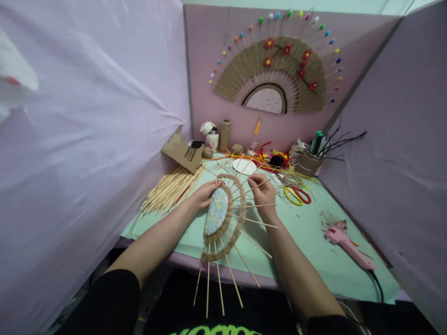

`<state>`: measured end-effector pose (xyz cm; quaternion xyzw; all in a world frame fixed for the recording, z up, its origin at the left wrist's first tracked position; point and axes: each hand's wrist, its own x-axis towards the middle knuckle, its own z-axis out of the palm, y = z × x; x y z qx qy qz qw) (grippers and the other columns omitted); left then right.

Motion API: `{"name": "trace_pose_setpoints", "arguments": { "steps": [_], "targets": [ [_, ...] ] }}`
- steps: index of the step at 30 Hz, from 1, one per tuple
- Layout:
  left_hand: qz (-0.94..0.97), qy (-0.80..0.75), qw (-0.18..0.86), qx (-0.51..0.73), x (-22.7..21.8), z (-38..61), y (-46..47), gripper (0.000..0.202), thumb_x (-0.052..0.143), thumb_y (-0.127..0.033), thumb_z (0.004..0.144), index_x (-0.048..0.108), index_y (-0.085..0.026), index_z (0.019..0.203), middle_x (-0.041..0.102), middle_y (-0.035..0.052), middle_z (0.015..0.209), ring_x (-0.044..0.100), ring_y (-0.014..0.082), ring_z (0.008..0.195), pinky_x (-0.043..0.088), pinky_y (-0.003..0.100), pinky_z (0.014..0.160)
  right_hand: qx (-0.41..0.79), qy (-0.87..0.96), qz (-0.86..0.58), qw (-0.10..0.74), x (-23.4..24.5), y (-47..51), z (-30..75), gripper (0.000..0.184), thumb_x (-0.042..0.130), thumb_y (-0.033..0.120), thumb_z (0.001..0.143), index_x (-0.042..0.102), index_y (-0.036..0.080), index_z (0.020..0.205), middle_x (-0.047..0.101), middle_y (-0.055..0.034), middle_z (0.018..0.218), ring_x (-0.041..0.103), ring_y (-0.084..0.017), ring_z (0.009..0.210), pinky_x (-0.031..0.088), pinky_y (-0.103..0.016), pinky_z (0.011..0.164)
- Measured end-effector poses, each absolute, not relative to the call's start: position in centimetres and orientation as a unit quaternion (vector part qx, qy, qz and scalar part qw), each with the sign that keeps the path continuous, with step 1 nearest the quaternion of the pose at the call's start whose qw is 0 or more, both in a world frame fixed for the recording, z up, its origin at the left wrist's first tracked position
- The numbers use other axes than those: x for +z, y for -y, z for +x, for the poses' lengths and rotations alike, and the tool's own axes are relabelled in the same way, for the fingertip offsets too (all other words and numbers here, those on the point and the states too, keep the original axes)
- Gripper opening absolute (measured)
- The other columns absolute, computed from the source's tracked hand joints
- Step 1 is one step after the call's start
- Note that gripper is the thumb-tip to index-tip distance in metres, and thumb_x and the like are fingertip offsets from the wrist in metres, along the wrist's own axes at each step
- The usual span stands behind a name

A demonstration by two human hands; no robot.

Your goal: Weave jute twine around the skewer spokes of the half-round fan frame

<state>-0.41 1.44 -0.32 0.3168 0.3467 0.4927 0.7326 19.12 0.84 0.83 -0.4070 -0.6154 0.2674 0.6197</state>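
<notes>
A half-round fan frame made of thin wooden sticks, with two woven twine bands, stands tilted between my hands. Its inner half-disc is covered in blue and yellow patterned material. At the upper left end of the fan, my left hand is closed on its edge. My right hand is on the outer side, among the stick ends, with thumb and fingers pinched together. What lies in that pinch is too small to make out. Bare sticks fan out toward the table's front edge.
Loose wooden sticks lie at left beside a cardboard piece. To the right are scissors, tangled twine and a pink glue gun with its cord. A finished fan hangs on the back wall.
</notes>
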Motion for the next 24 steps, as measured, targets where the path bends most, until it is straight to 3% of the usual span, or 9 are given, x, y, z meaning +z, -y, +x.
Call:
{"name": "trace_pose_setpoints", "arguments": {
  "steps": [9,24],
  "targets": [
    [0.322,-0.317,0.739,0.501,-0.47,0.18,-0.97,0.007,0.060,-0.018,0.082,0.060,-0.011,0.081,0.067,0.0052,0.070,0.063,0.0126,0.059,0.052,0.023,0.060,0.420,0.550,-0.345,0.635,0.29,-0.35,18.23,0.016,0.067,0.034,0.073,0.064,0.019,0.079,0.065,-0.0022,0.082,0.058,-0.016,0.079,0.045,-0.032,0.078],
    [0.319,-0.334,0.728,0.507,-0.34,0.53,-0.67,0.010,0.057,-0.017,0.083,0.059,-0.011,0.076,0.066,0.0048,0.064,0.062,0.0126,0.053,0.052,0.024,0.057,0.435,0.575,-0.341,0.603,0.63,0.28,18.23,0.014,0.065,0.034,0.076,0.064,0.020,0.078,0.062,0.0004,0.077,0.054,-0.014,0.072,0.043,-0.028,0.072]
  ]
}}
